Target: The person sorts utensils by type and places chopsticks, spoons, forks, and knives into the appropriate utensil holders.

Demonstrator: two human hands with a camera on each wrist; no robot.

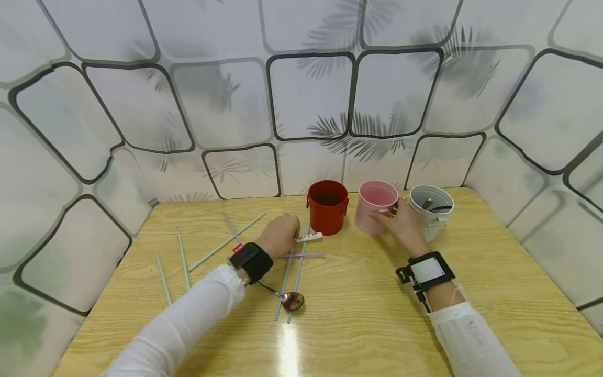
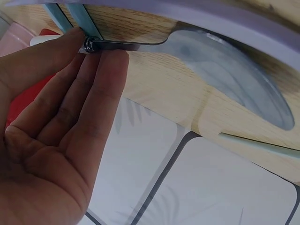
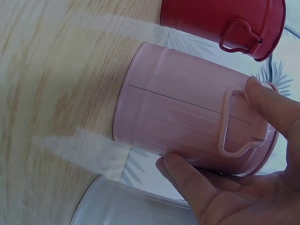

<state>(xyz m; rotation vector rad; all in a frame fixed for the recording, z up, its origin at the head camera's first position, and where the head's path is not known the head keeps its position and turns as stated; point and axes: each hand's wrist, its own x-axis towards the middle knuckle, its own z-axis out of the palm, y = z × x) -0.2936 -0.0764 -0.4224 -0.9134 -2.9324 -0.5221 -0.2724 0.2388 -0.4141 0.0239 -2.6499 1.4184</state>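
Observation:
My left hand [image 1: 281, 234] pinches a metal spoon [image 2: 234, 75] between thumb and fingertips where its bowl part joins the white patterned handle [image 1: 309, 237]. The handle points toward the red bucket [image 1: 328, 214], and the spoon is over the table among thin coloured sticks. At the right, my right hand [image 1: 403, 224] grips the pink bucket [image 3: 183, 108], thumb by the rim near its wire handle and fingers along the opposite side. The pink bucket stands upright between the red bucket and a pale grey bucket [image 1: 427, 226].
Some utensils [image 1: 427, 203] stand in the grey bucket. An iridescent ladle [image 1: 292, 301] lies across two blue sticks [image 1: 299, 272] in front of my left hand. Green sticks [image 1: 184, 262] lie farther left, and a purple stick [image 1: 306, 255] lies crosswise. A patterned wall [image 1: 311, 99] rises behind the table.

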